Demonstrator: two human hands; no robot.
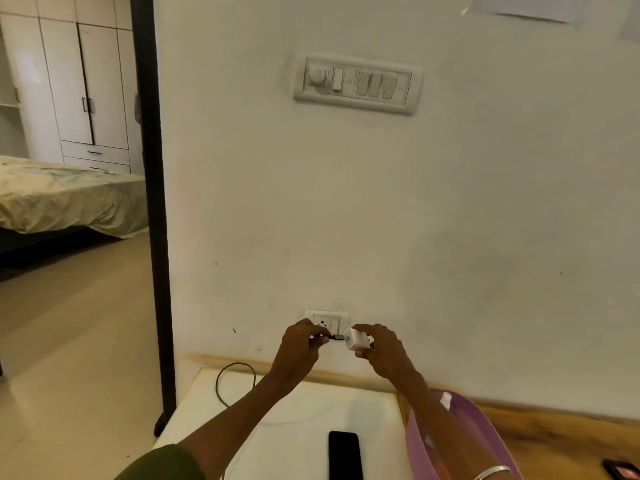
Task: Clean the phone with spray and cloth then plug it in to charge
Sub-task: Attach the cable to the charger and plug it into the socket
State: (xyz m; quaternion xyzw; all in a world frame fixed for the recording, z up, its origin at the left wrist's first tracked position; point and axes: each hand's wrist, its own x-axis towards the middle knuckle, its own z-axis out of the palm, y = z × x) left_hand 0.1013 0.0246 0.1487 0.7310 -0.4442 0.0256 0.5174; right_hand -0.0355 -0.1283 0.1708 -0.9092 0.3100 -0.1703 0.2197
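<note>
My right hand (381,351) grips a white charger adapter (356,339) in front of the wall socket (325,320). My left hand (303,346) pinches the dark plug of the charging cable (336,337), its tip right at the adapter's port. The cable (221,379) loops down behind my left arm over the white table (304,417). The black phone (344,455) lies flat, screen dark, on the table near the front edge. A white spray bottle top (446,400) sticks out of the purple basket (485,431) on the right. No cloth is visible.
A switch panel (356,83) is mounted higher on the wall. A wooden ledge (561,427) runs along the wall to the right, with a small dark object (621,469) on it. A dark door frame (156,220) on the left opens onto a bedroom with a bed (69,199).
</note>
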